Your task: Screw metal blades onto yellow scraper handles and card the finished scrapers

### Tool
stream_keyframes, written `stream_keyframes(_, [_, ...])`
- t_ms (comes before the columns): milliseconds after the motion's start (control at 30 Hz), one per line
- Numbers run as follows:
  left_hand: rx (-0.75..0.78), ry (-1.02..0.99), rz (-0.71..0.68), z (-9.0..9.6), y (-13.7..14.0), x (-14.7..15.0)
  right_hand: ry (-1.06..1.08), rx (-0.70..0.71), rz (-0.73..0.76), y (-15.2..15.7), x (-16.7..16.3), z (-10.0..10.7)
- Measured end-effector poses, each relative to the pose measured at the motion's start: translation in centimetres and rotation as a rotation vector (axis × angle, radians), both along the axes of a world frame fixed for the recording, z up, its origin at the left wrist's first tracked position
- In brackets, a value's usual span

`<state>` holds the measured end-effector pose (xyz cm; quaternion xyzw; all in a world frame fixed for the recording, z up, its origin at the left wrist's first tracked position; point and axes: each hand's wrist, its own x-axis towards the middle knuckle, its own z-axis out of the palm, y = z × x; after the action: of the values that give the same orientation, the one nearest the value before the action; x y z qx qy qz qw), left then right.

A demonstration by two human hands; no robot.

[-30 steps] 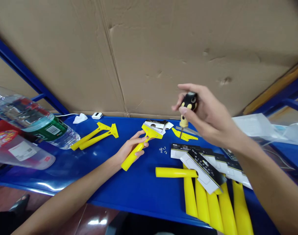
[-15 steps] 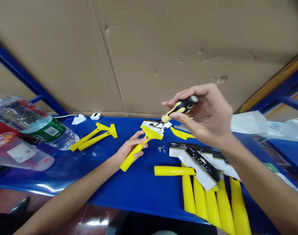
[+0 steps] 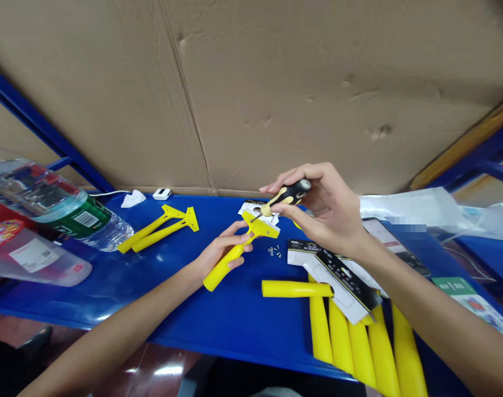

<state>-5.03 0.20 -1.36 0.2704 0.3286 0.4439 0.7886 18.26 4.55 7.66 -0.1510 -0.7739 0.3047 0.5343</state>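
My left hand (image 3: 224, 251) is wrapped around the neck of a yellow scraper (image 3: 220, 268), its wide head tilted up and away. In my right hand (image 3: 328, 207) is a screwdriver (image 3: 287, 196) with a black and cream handle, pinched between thumb and fingers. Its tip reaches the left side of the scraper head, where a screw would be too small to make out. Small screws and nuts (image 3: 272, 252) lie on the blue table just right of the scraper. Behind the scraper head rests a white and black card pack (image 3: 247, 208), partly covered.
Several yellow handles (image 3: 338, 336) lie under black and white blade packs (image 3: 344, 284) at the right front. Two yellow scraper pieces (image 3: 164, 229), a water bottle (image 3: 81, 212) and a plastic cup (image 3: 40, 256) are at left. A phone (image 3: 394, 242) lies beyond my right forearm.
My right hand has moved left and down with the screwdriver, bringing its tip from the right part of the scraper head to the left side. The left hand has kept its grip, almost still.
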Motion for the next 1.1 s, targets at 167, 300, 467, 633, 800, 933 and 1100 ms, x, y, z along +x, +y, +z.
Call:
stream_keyframes(167, [0.005, 0.006, -0.003, 0.07, -0.01, -0.03, 0.013, 0.01, 0.013, 0.02, 0.09, 0.03])
stream_keyframes(300, [0.004, 0.001, 0.007, 0.09, 0.0, -0.03, 0.013, 0.005, -0.009, 0.16, 0.08, -0.05])
stream_keyframes(467, [0.005, -0.002, 0.0, -0.05, 0.04, -0.1, 0.046, 0.025, -0.006, 0.19, -0.05, -0.06])
stream_keyframes(633, [0.003, 0.014, 0.006, 0.08, -0.01, 0.01, -0.025, 0.088, -0.053, 0.23, 0.4, -0.17])
stream_keyframes(800, [-0.007, 0.083, 0.04, 0.12, 0.11, 0.47, -0.246, 0.351, -0.175, 0.66, 0.8, -0.4])
stream_keyframes(933, [0.007, 0.131, 0.065, -0.31, 0.39, 0.62, -0.32, 0.385, -0.058, 0.57, 0.55, -0.17])
stream_keyframes(1100, [0.017, 0.134, 0.076, -0.77, 0.51, 0.59, -0.398, 0.327, -0.105, 0.14, 0.4, -0.47])
